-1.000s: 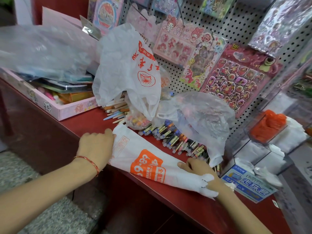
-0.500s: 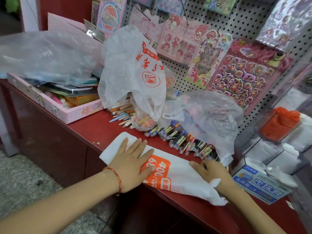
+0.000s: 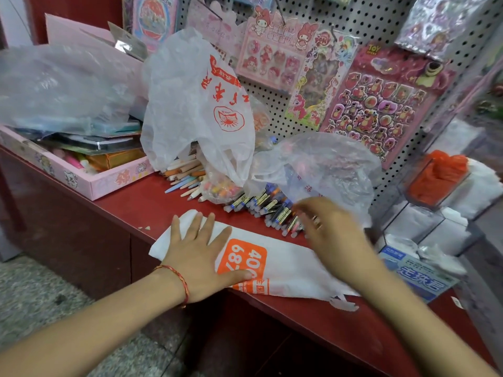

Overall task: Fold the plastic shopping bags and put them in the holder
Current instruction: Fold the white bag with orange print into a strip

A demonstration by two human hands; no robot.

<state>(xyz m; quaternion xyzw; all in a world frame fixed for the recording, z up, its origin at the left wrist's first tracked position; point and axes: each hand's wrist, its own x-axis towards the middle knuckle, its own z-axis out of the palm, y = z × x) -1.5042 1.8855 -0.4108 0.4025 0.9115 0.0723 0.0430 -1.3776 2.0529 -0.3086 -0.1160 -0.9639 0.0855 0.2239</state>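
Bag under work: white plastic bag with orange print, laid flat as a long folded strip on the red counter, running along its front edge. The strip's left near corner is seen at, or just over, that edge; its ragged handle end points right. Left hand is pressed palm-down on the left part of the strip, fingers straight and spread, thumb lying across the orange panel; nothing is gripped. A red thread bracelet is worn on that wrist. Right hand is recorded over the right part of the strip, just in front of the pens; it is motion-blurred, the fingers appear loosely extended and nothing is seen held, and contact with the bag cannot be judged. Behind the strip, a row of pens and a heap of pencils are spread on the counter. Over them a white bag with red print stands puffed up, and a clear bag is crumpled to its right, just beyond the right hand. A third, clear crumpled bag is draped over the pink box at left. At right, well apart from the strip, the clear holder is noted; orange bags are packed in its upper compartment. A blue-and-white packet lies in front of it. Sticker sheets hang on the pegboard behind.
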